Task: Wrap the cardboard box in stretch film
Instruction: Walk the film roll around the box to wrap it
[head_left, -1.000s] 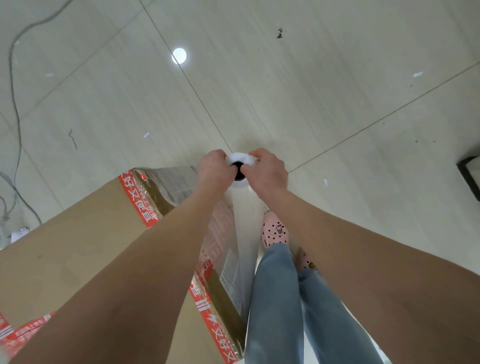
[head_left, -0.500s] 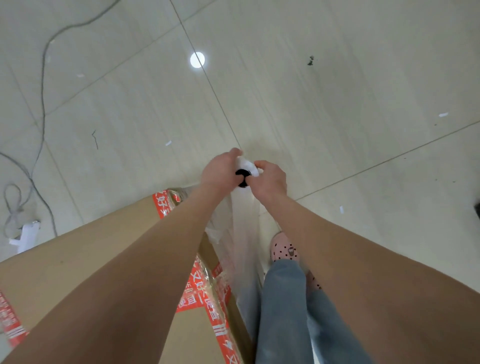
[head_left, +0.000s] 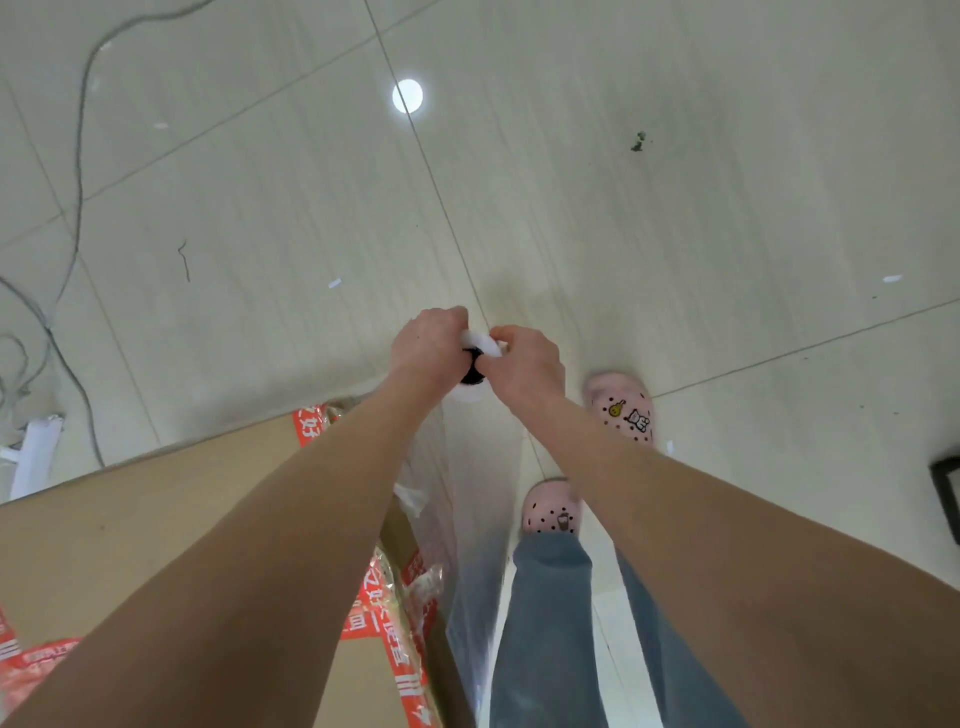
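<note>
Hands: left hand (head_left: 426, 343) and right hand (head_left: 524, 369) meet at the top end of a white stretch-film roll with a black core (head_left: 470, 375), held upright just off the corner of the box. Fingers of both hands curl tight round the roll's end; fingertips hidden behind the knuckles.

Clear film sheet (head_left: 478, 519) runs down from the roll to the side of the large brown cardboard box with red printed tape (head_left: 156, 519). Box stands on the pale tiled floor (head_left: 675, 234) at lower left; wrinkled film already lies over its near side.

Handling (judgement): film thin and clingy, likely to tear on a corner and bunch when slack, so steady tension is needed. Roll stiff; best gripped at the core ends so it can turn. Box rigid and bulky; walk round it rather than lift.
</note>
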